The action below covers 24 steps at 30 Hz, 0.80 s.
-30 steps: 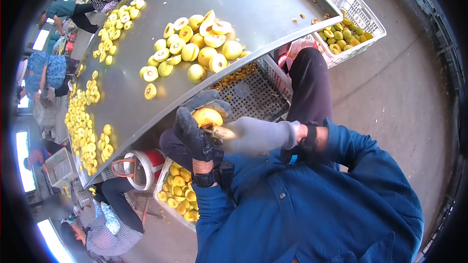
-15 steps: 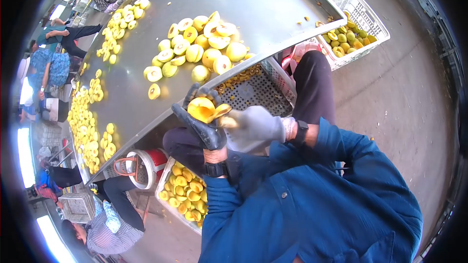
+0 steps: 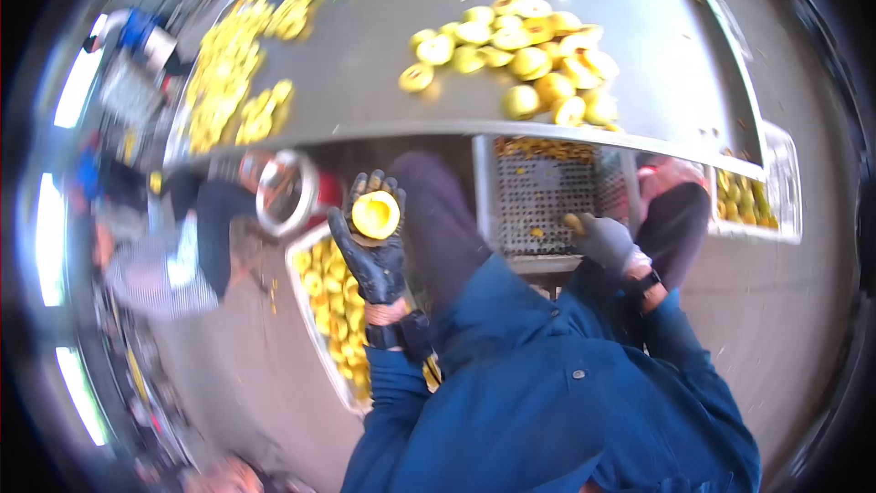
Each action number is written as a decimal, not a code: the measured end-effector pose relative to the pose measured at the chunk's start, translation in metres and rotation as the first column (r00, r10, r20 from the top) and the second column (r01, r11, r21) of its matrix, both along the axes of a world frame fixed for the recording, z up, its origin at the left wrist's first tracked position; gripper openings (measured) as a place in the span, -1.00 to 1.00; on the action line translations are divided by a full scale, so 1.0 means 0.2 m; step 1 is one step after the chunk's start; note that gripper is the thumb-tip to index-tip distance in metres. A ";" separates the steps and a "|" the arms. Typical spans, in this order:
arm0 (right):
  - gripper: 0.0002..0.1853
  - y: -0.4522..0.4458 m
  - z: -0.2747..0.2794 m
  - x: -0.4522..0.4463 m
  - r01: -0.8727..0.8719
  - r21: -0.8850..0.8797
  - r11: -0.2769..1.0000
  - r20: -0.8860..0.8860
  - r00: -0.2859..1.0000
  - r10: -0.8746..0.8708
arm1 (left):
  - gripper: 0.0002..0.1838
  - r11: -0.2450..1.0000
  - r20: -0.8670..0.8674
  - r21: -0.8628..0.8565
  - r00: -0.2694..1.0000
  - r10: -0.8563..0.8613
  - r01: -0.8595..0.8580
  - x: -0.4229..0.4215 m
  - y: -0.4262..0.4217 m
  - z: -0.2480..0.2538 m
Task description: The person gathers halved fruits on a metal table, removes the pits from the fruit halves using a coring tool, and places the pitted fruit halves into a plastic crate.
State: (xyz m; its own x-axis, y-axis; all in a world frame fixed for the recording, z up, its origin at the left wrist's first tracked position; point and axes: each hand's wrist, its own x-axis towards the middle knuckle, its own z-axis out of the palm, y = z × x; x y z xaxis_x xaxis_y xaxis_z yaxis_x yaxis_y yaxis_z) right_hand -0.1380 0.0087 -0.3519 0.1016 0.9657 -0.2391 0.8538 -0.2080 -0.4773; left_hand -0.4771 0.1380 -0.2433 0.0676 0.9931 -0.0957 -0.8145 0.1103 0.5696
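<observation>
My left hand (image 3: 376, 260), in a dark glove, is palm up with fingers curled round a yellow peach half (image 3: 375, 215), its hollow facing up. It is above a white crate of peach halves (image 3: 294, 260). My right hand (image 3: 607, 242), in a light grey glove, is closed near my right knee, beside a perforated crate (image 3: 547, 210) with small brown bits at its far end. A small tan piece (image 3: 573, 223) sticks out from its fingers; blur hides what it is. Ahead on the metal table (image 3: 356, 82) lies a pile of peach halves (image 3: 538, 50).
More peach halves (image 3: 224, 73) lie along the table's left side. A red and white bucket (image 3: 290, 192) stands left of my left hand. At the right, a white crate (image 3: 776, 230) holds greenish-yellow fruit. A seated person (image 3: 169, 269) is at the left.
My hands have moved apart: the left, with the peach half, toward the crate of halves, the right to the perforated crate. The view has turned left.
</observation>
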 end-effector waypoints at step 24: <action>-0.64 0.01 -0.18 0.02 -0.154 -0.192 0.969 -0.061 0.988 0.145 | -0.44 0.986 -0.879 0.045 -0.475 -0.038 -0.161 -1.11 -0.89 -1.03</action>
State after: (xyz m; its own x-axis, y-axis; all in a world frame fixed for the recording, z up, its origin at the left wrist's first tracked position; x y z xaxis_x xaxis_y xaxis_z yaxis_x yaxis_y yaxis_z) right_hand -0.1341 0.0108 -0.3879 -0.0560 0.9029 -0.4262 0.8604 -0.1729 -0.4794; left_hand -0.6989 -0.0401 -0.4488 -0.2748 0.9610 0.0305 0.8621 0.2322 0.4504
